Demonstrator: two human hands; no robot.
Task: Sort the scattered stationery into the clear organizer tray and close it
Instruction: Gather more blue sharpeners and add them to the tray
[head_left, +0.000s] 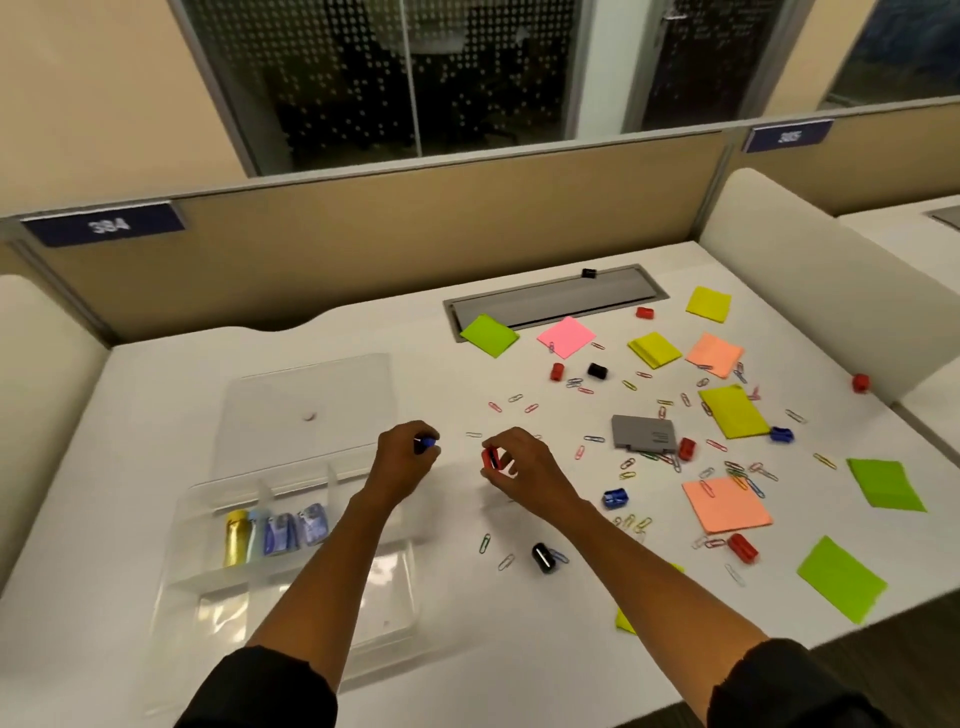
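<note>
The clear organizer tray (208, 587) lies open at the left of the white desk, its lid (311, 395) folded back. One compartment holds a gold clip (236, 538) and several blue binder clips (296, 530). My left hand (402, 462) grips a blue binder clip (427, 442) just right of the tray. My right hand (519, 467) pinches a red binder clip (489, 459) above the desk. A black binder clip (542, 557) lies near my right forearm. Coloured paper clips (639, 462), more binder clips and sticky-note pads (724, 503) are scattered to the right.
A grey card (644, 432) lies among the paper clips. A grey cable hatch (556, 299) is set in the desk at the back, with a green pad (489, 335) on its corner. Beige partitions enclose the desk; a red clip (860, 383) sits near the right divider.
</note>
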